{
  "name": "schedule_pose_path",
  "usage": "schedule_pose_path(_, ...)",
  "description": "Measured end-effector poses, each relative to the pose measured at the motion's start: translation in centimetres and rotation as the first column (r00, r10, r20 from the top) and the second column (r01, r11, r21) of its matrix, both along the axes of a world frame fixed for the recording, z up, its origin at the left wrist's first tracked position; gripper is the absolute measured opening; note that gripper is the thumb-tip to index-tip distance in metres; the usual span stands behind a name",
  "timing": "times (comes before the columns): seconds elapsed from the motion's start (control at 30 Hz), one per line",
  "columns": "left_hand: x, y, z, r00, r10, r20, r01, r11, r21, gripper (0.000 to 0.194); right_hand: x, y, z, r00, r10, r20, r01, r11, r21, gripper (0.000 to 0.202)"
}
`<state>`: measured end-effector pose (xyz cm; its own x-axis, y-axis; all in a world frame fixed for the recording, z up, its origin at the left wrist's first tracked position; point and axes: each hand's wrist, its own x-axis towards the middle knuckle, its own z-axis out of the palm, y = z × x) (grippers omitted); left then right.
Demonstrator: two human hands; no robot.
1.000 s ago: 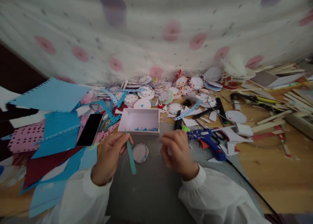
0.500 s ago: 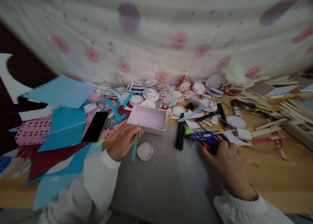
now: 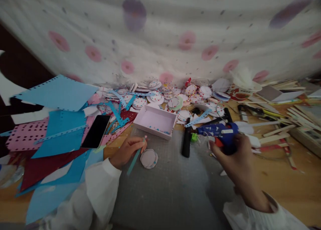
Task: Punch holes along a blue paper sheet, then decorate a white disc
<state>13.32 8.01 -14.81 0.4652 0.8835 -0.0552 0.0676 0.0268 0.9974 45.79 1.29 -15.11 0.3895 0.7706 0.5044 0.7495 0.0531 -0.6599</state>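
My left hand (image 3: 129, 150) is closed, pinching a slim teal stick (image 3: 134, 161) that slants up through the fingers; a tiny pink bit shows at its upper tip. Just right of those fingers a round white disc (image 3: 148, 158) with thin curved lines and small blue dots lies on the grey mat (image 3: 175, 183). Behind it stands a shallow pale pink box (image 3: 160, 133) with small blue bits inside. My right hand (image 3: 237, 163) is wrapped round the handle of a blue glue gun (image 3: 223, 130), its nozzle pointing left above a black bar (image 3: 186, 139) and a small green piece (image 3: 194, 137).
Many decorated round discs (image 3: 156, 97) are heaped along the curtain (image 3: 160, 35). Blue paper sheets (image 3: 60, 133) and a phone (image 3: 96, 132) lie at left. On the right are wooden sticks (image 3: 278, 136), a yellow-black cutter (image 3: 271, 112) and a paper tub (image 3: 242, 91).
My right hand has closed on the glue gun and raised it from the table. The teal stick in my left hand has tilted more. The view has shifted slightly.
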Motion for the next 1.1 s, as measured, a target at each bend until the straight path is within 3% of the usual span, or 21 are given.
schedule_pose_path(0.03, -0.1, -0.1, -0.4, 0.999, -0.025, -0.022, 0.024, 1.000, -0.004, 0.038, -1.3, 0.7, 0.6, 0.999, -0.023, -0.034, 0.022, 1.000, -0.011, 0.039)
schedule_pose_path(0.13, -0.2, -0.1, -1.5, 0.995, -0.073, -0.065, 0.072, 0.997, -0.024, 0.038, -5.3, 2.8, 1.0, 0.988, 0.120, -0.099, -0.129, 0.988, -0.091, 0.039)
schedule_pose_path(0.27, -0.3, 0.2, -2.2, 0.990, -0.111, -0.089, 0.107, 0.993, -0.050, 0.038, -8.4, 4.0, -1.0, 0.965, 0.222, -0.138, -0.233, 0.970, -0.072, 0.029)
schedule_pose_path(0.37, -0.3, 0.4, -2.2, 0.987, -0.134, -0.093, 0.130, 0.990, -0.054, 0.038, -8.7, 3.7, -2.7, 0.973, 0.225, -0.053, -0.227, 0.973, -0.036, 0.028)
schedule_pose_path(0.5, -0.2, 0.6, -1.9, 0.979, -0.185, -0.085, 0.182, 0.982, -0.043, 0.037, -8.6, 3.3, -3.6, 0.978, 0.208, 0.034, -0.206, 0.977, -0.058, 0.029)
schedule_pose_path(0.8, -0.1, 0.7, -1.5, 0.975, -0.204, -0.090, 0.199, 0.978, -0.058, 0.035, -8.7, 3.2, -3.7, 0.969, 0.224, 0.104, -0.216, 0.973, -0.079, 0.027)
schedule_pose_path(1.1, -0.4, 0.8, -2.0, 0.968, -0.226, -0.111, 0.221, 0.974, -0.059, 0.036, -8.7, 3.2, -3.6, 0.967, 0.213, 0.140, -0.206, 0.977, -0.063, 0.023)
